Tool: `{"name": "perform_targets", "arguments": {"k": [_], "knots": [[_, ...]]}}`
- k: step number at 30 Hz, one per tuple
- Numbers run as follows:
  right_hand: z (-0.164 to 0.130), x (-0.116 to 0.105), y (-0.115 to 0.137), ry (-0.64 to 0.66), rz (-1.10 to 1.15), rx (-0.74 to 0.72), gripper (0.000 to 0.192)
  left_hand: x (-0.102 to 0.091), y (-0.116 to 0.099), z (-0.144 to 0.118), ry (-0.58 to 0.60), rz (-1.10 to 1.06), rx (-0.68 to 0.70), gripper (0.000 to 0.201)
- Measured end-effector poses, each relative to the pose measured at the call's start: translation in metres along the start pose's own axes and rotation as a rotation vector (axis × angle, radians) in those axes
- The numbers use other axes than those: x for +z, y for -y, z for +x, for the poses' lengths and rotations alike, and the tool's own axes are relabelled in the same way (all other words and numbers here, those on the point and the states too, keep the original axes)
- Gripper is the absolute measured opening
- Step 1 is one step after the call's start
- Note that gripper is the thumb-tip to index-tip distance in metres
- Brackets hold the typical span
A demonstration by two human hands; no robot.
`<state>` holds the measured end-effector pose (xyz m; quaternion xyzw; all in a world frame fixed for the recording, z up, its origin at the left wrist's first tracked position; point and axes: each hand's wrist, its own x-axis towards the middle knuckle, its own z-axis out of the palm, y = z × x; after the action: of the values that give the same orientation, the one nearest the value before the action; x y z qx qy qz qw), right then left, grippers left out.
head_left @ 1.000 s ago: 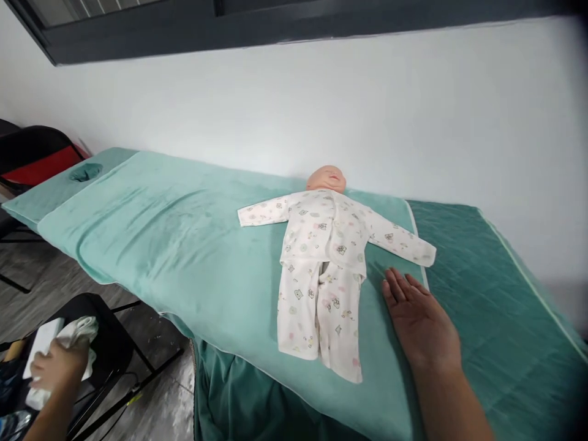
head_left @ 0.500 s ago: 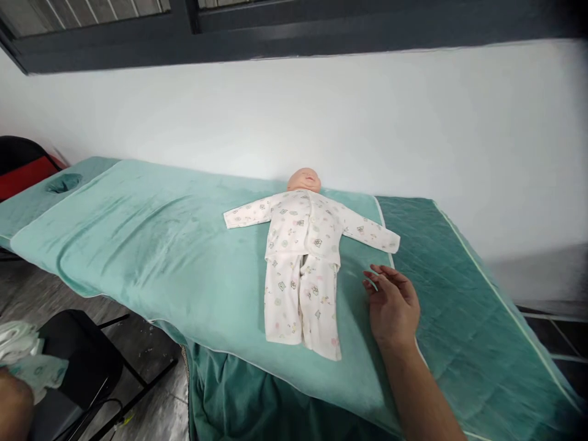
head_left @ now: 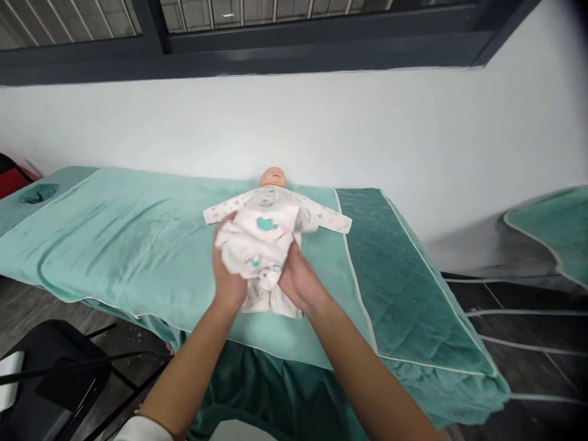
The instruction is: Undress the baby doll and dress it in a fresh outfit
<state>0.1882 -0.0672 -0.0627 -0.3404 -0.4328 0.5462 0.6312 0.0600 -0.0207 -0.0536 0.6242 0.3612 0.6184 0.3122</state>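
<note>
My left hand (head_left: 228,269) and my right hand (head_left: 301,275) grip a folded white cloth with teal prints (head_left: 257,242) from its two sides. The cloth is held up in front of a baby doll (head_left: 274,177) and blurs a little at its right edge. Lying on its back, the doll wears a white patterned top (head_left: 333,219) with the sleeves spread out. Its matching trousers (head_left: 275,300) show below the cloth. The doll's middle is hidden behind the cloth and my hands. My fingertips are partly covered by the fabric.
The doll lies on a bed with a light green cover (head_left: 151,245) and a darker quilted part (head_left: 404,294) at the right. A black chair (head_left: 59,367) with a white object (head_left: 10,373) stands at the lower left. A white wall (head_left: 390,128) runs behind the bed.
The white cloth has come from the chair at lower left to in front of the doll. My left hand brought it, and my right hand now holds it too. The view has shifted right.
</note>
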Motion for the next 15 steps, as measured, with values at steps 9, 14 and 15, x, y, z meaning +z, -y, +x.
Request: {"name": "perform_targets", "arguments": {"k": [9, 14, 15], "knots": [[-0.019, -0.060, 0.021, -0.498, -0.289, -0.189, 0.050, 0.075, 0.011, -0.037, 0.346, 0.150, 0.127, 0.036], [-0.043, -0.109, 0.062, -0.613, -0.733, -0.256, 0.044, 0.055, 0.008, -0.023, 0.741, 0.112, 0.199, 0.046], [-0.051, -0.120, 0.070, -0.634, -0.841, -0.237, 0.045, 0.048, 0.009, -0.019, 0.780, 0.107, 0.205, 0.046]]}}
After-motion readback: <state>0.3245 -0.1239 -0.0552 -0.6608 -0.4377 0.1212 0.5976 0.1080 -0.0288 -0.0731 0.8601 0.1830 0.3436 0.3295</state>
